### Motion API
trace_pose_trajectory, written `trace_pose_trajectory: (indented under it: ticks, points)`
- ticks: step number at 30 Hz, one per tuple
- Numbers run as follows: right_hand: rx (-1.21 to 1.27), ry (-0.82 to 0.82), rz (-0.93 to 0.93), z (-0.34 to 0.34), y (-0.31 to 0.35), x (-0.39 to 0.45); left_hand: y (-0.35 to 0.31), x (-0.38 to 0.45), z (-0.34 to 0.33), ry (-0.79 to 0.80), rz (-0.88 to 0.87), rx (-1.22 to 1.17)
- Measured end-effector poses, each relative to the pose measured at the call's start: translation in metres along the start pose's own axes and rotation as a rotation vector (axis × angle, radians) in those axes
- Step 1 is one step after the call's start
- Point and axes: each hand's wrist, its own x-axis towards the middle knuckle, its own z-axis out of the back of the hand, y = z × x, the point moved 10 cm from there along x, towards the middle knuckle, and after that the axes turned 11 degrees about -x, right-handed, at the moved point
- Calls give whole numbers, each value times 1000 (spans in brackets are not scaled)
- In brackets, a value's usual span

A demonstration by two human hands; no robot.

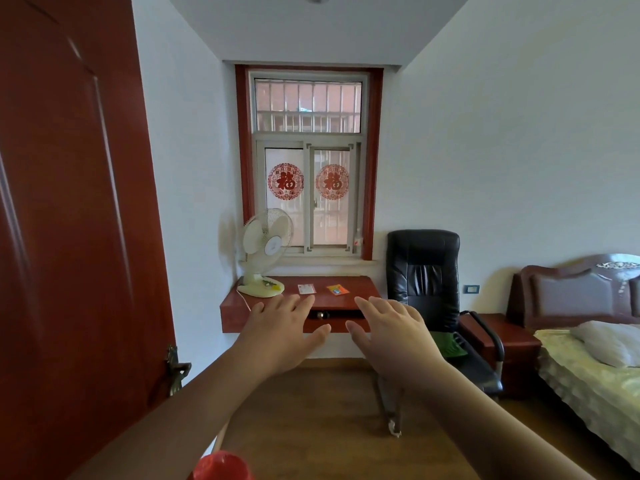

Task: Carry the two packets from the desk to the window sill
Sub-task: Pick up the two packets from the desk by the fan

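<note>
Two packets lie flat on the red wall-mounted desk (360, 289) under the window: a white packet (307, 289) and, to its right, an orange packet (337, 289). The pale window sill (325, 260) runs just above and behind the desk. My left hand (280, 332) and my right hand (391, 336) are stretched out in front of me, palms down, fingers spread, holding nothing. Both hands are well short of the desk, across the room from it.
A white desk fan (265, 252) stands on the desk's left end. A small bottle (357, 240) sits at the sill's right end. A black office chair (433, 292) is right of the desk, a bed (595, 368) further right. A red door (69, 220) stands on my left.
</note>
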Motion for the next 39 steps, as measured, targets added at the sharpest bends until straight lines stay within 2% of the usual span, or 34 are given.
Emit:
trace_pose_trajectory:
  ticks: [12, 28, 39]
  points:
    - [9, 43, -45, -67, 2, 104, 56, 103, -39, 12, -50, -6]
    - [46, 64, -39, -189, -119, 268, 57, 294, -137, 28, -20, 40]
    - [81, 84, 18, -256, -141, 376, 87, 401, -190, 46, 25, 37]
